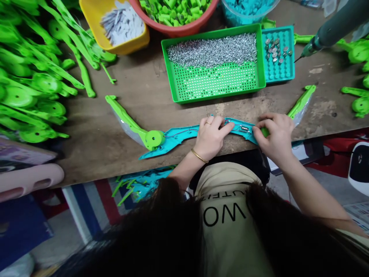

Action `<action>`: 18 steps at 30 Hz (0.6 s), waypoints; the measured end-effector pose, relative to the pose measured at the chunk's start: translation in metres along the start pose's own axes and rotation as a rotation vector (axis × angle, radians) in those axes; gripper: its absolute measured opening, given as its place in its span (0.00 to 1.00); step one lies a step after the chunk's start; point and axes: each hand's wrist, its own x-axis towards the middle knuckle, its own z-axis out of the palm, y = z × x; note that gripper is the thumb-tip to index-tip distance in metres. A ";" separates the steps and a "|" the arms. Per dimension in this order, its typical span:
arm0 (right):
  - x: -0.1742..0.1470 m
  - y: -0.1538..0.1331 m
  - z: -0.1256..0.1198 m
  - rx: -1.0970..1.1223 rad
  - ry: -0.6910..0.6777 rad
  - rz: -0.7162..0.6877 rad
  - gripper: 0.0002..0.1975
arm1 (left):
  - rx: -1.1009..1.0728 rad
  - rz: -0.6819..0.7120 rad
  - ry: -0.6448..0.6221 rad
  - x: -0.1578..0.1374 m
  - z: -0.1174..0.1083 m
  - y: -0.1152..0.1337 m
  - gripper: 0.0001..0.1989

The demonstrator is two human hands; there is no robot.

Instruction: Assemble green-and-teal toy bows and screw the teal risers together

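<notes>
A curved blue plastic shell (pixel 181 134), like the grip of a toy bow, lies open side up along the table's front edge. Thin wires and a small metal spring contact (pixel 244 129) show inside it. A green arm (pixel 129 122) with a round hub joins its left end; another green arm (pixel 302 102) reaches out on the right. My left hand (pixel 211 134) is closed over the shell's middle, fingertips at the wires. With bent fingers, my right hand (pixel 276 134) grips the right arm's round hub where it meets the shell, hiding most of that joint.
Behind the shell stand a green basket (pixel 216 96) of small screws and a blue tray (pixel 278 79) of metal discs. A power screwdriver (pixel 325 34) hangs at the upper right. Green arms (pixel 25 92) pile up at left. Tubs of parts, including a red bowl (pixel 175 30), line the back.
</notes>
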 end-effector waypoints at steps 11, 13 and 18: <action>0.003 0.002 -0.005 0.024 -0.087 -0.014 0.07 | 0.154 0.089 -0.064 0.006 -0.006 0.005 0.19; 0.004 0.002 -0.004 0.023 -0.088 -0.011 0.07 | 0.145 0.082 -0.080 0.005 -0.006 0.005 0.19; 0.002 0.003 -0.004 0.058 -0.052 0.003 0.06 | 0.174 0.092 -0.074 0.005 -0.007 0.005 0.18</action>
